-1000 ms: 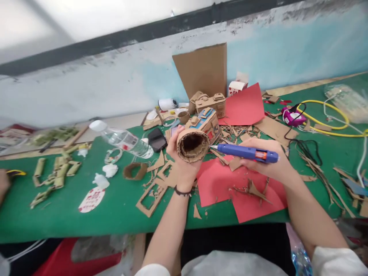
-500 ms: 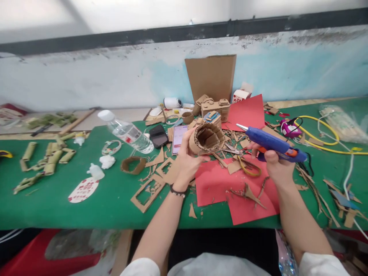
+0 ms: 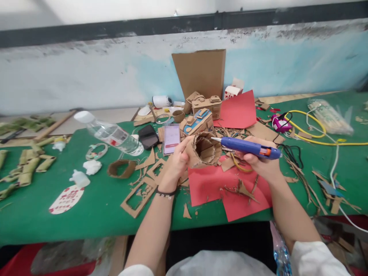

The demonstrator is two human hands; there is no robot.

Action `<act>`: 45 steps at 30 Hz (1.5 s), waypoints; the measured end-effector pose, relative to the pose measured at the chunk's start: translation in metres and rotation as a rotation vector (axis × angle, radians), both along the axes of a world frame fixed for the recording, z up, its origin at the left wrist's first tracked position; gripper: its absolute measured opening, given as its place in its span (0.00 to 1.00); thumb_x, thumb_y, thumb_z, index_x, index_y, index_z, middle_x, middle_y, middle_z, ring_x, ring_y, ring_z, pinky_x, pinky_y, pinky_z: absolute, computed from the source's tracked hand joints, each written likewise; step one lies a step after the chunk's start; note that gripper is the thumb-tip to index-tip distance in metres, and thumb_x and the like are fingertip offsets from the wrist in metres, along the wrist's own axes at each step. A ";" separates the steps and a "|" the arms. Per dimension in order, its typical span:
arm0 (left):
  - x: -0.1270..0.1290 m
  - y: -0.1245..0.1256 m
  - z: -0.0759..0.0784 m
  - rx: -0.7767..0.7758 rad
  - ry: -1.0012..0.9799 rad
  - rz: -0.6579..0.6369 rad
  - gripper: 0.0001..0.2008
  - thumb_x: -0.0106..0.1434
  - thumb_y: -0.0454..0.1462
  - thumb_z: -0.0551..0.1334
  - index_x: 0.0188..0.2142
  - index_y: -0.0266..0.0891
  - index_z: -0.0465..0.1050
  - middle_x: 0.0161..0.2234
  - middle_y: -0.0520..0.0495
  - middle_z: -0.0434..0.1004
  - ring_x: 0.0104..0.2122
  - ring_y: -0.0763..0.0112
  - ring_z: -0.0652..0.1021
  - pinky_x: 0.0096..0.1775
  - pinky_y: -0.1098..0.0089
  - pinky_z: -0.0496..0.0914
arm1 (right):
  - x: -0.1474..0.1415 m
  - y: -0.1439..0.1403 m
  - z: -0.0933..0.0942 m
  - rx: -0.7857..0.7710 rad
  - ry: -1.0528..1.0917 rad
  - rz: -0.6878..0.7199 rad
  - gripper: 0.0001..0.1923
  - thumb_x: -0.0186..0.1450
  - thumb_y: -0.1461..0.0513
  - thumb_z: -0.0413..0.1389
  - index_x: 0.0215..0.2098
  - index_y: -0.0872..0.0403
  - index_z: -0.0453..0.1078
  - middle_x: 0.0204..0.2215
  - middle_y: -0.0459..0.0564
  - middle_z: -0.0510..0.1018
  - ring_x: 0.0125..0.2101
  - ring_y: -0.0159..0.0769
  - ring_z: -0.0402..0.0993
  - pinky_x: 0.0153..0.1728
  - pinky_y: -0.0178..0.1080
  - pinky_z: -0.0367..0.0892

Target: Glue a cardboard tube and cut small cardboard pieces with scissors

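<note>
- Clock centred on the cardbd ring [image 3: 204, 149], 12 = far side, 6 = near edge.
- Closest, 4–6 o'clock: red paper [image 3: 205, 189] w/ brown scraps on top, lying on the green table [image 3: 105, 220].
- 8 o'clock: cut-out cardbd frame [image 3: 130, 210], flat.
- Also 8, nearer in: L hand [image 3: 177, 163], curled round the ring's outer wall & gripping it. Ring looks held clear of the table, mouth tipped up & twd 6.
- 4 o'clock: yellow scissors handle [image 3: 239, 165], partly behind the R hand [image 3: 260, 161].
- That hand's at 3–4, closed on the blue glue gun [image 3: 244, 146]; nozzle points to 9, tip right at the ring's rim. Touching or just over? Can't tell from here.
- Step in hand, I'd guess: gluing along that rim. No bead I can make out.
- Next move prob. calls for a steady L grip, maybe a slow turn of the ring, tip close to the edge, light trigger squeeze, L fingers well away from hot metal.
- 10 o'clock: phone [image 3: 171, 142]; water btl [image 3: 115, 138] beyond it.
- 12 o'clock: blue-trimmed box [image 3: 201, 122], then camera-shaped model [image 3: 211, 107].
- Farthest, 12: brown sheet [image 3: 202, 73], propped vs. the wall [image 3: 129, 76].
</note>
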State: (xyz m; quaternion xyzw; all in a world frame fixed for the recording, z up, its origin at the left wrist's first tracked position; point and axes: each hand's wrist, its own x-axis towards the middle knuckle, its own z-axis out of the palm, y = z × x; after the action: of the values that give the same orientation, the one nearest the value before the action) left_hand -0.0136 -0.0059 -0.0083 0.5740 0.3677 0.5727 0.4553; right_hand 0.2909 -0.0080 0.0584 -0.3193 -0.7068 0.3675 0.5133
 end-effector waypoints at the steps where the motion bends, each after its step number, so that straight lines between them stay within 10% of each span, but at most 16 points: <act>1: 0.000 0.000 -0.001 -0.013 -0.013 -0.016 0.53 0.53 0.79 0.65 0.60 0.42 0.82 0.57 0.37 0.86 0.59 0.40 0.85 0.57 0.50 0.82 | 0.000 0.000 0.000 0.010 -0.017 -0.019 0.26 0.68 0.38 0.68 0.35 0.51 0.79 0.27 0.47 0.80 0.25 0.35 0.72 0.27 0.40 0.65; 18: 0.002 -0.004 0.002 -0.149 0.040 -0.180 0.47 0.61 0.74 0.65 0.58 0.37 0.85 0.49 0.37 0.90 0.54 0.41 0.87 0.51 0.52 0.85 | -0.003 0.003 0.002 0.024 -0.248 -0.145 0.33 0.65 0.32 0.68 0.27 0.50 0.70 0.21 0.43 0.67 0.24 0.33 0.60 0.27 0.39 0.58; 45: -0.008 0.008 -0.015 -0.048 0.065 -0.046 0.46 0.62 0.72 0.67 0.60 0.39 0.84 0.54 0.37 0.88 0.54 0.46 0.87 0.54 0.56 0.82 | -0.004 0.009 0.004 0.000 -0.298 -0.267 0.39 0.62 0.26 0.63 0.25 0.49 0.62 0.19 0.43 0.61 0.23 0.33 0.57 0.26 0.40 0.52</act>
State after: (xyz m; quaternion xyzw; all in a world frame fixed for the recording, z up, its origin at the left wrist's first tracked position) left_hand -0.0214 0.0025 -0.0235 0.5894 0.3826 0.5343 0.4698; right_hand 0.2871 0.0009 0.0627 -0.4612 -0.7262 0.2447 0.4472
